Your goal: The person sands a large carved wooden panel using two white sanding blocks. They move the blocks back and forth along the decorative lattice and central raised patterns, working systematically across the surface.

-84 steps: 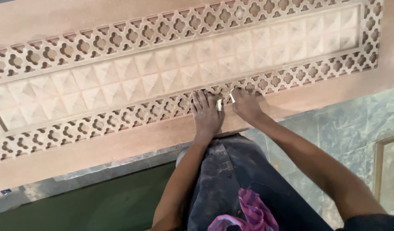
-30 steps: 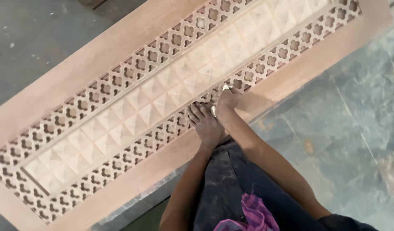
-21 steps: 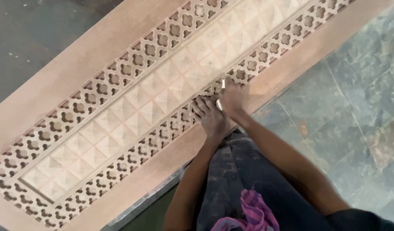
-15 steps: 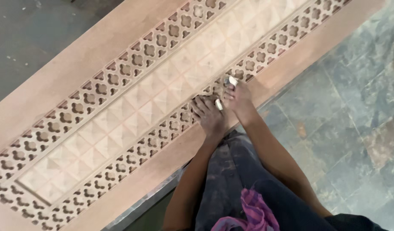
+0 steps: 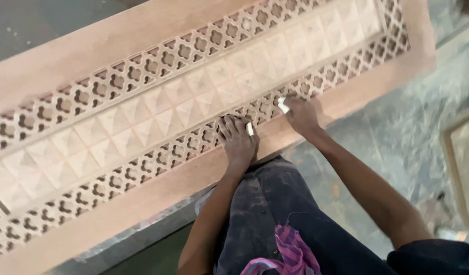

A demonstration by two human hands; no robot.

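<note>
A long carved wooden panel (image 5: 143, 46) lies across the view, with a raised diamond pattern down its middle and pierced lattice bands on both sides. My left hand (image 5: 238, 140) rests flat on the near lattice band, fingers spread, with a small pale scrap by the thumb. My right hand (image 5: 301, 114) is a little to the right on the same band, its fingers pinched on a small pale folded piece (image 5: 283, 106), likely sandpaper, pressed against the lattice.
Grey stone floor (image 5: 397, 132) lies to the right and below the panel. Another wooden frame edge (image 5: 456, 168) shows at the far right. My dark trousers and a purple cloth (image 5: 288, 252) fill the lower middle.
My right hand has moved away from the left one, further right along the lattice band. The view has shifted, so the panel appears less tilted. My left hand stays flat on the lattice.
</note>
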